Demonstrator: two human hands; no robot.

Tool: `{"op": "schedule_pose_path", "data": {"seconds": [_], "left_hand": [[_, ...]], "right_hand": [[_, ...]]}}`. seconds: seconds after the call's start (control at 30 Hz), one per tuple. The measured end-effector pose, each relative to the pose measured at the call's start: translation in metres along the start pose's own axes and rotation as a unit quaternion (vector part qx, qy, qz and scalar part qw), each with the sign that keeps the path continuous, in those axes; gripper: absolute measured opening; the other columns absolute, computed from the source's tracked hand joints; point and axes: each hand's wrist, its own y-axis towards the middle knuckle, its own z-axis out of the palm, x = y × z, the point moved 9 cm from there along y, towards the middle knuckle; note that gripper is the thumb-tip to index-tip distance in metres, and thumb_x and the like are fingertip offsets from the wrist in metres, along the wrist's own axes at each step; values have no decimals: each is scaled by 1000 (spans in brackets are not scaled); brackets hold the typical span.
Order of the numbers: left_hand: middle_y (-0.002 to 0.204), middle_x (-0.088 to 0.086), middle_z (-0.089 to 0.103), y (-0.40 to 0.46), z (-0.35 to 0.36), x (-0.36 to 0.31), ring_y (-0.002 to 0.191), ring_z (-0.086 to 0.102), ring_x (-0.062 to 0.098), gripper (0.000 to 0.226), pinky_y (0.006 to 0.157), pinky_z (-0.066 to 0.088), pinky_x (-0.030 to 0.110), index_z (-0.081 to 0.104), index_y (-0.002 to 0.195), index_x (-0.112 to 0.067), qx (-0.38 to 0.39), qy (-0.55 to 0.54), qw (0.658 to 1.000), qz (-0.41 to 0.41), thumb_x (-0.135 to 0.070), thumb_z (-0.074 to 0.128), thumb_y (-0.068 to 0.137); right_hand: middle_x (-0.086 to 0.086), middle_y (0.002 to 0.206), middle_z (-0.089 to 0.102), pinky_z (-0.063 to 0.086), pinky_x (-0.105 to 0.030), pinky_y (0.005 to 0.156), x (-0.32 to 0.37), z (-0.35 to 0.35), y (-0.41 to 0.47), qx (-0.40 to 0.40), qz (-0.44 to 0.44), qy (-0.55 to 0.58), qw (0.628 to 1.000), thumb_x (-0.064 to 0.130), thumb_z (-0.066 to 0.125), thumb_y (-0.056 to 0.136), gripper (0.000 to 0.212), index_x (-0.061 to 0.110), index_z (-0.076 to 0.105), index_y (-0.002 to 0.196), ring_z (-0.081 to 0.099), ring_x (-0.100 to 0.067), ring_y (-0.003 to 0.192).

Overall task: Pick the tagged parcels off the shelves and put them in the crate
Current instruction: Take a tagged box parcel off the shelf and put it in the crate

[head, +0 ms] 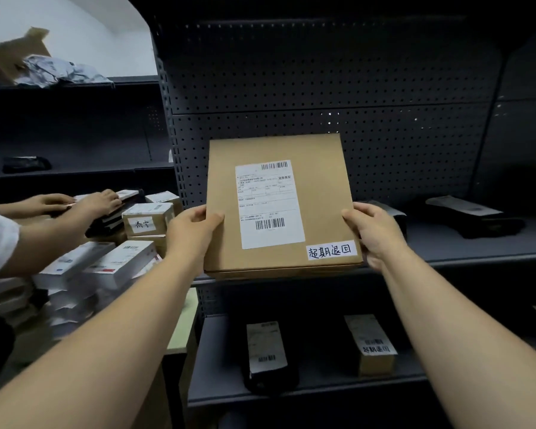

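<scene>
A flat cardboard parcel [280, 205] with a handwritten tag [331, 250] is held before the shelf [477, 243], left hand [192, 229] and right hand [373, 232] pinching its 2 side edges; it looks stiff, light, best gripped there.

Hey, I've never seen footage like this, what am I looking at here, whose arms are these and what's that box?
This is one picture from a camera worn on a person's head, looking forward and down, so the two long arms are the wearer's own. There is no machine. The left hand and right hand grip the opposite edges of a flat brown cardboard parcel, held up in front of a dark metal shelf unit. It carries a printed shipping label and a small handwritten tag at its lower corner. On the lower shelf lie a black bag parcel and a small tagged box. At the left, another person's hands sort a pile of small boxes.
</scene>
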Motion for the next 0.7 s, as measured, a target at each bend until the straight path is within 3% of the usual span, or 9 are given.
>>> {"op": "schedule_pose_path", "data": {"seconds": [0.17,0.33,0.4,0.5,0.6,0.7], "left_hand": [[95,-12,68,-24,15,-11,89,62,11,25,74,50,31,66,111,-19,24,-11,999,29,-22,66,86],[97,-9,70,-37,51,-17,95,64,17,12,82,53,40,68,95,-27,60,-22,998,23,-23,67,84],[90,-16,70,-42,72,-22,89,64,12,11,78,53,36,69,92,-30,72,-16,997,38,-26,68,82],[79,-22,70,-53,116,-30,78,62,5,11,72,50,29,69,91,-31,98,-17,994,54,-28,69,81],[89,-17,71,-70,174,-36,86,65,6,11,76,52,30,68,90,-32,143,-22,988,59,-27,69,81],[90,-16,71,-93,238,-39,87,65,6,10,78,52,30,67,87,-32,182,-38,981,54,-25,70,81]], "right_hand": [[-6,97,71,51,-24,45,5,-31,-27,-30,-15,13,999,18,62,88,32,15,59,119,70,-14,67],[-5,97,71,53,-25,48,18,-73,-39,-68,-37,11,997,16,62,87,32,14,59,120,70,-15,72],[-7,98,70,56,-30,56,23,-97,-42,-86,-47,19,995,14,62,88,32,12,59,120,70,-18,77],[-9,96,71,57,-33,65,32,-142,-45,-118,-60,31,991,11,61,88,26,12,61,114,69,-19,77],[-6,89,72,57,-32,60,41,-198,-49,-157,-70,33,985,11,61,87,15,18,63,100,71,-15,68],[-7,90,72,56,-31,59,52,-261,-54,-190,-76,30,978,11,61,88,18,16,62,105,70,-15,68]]}}
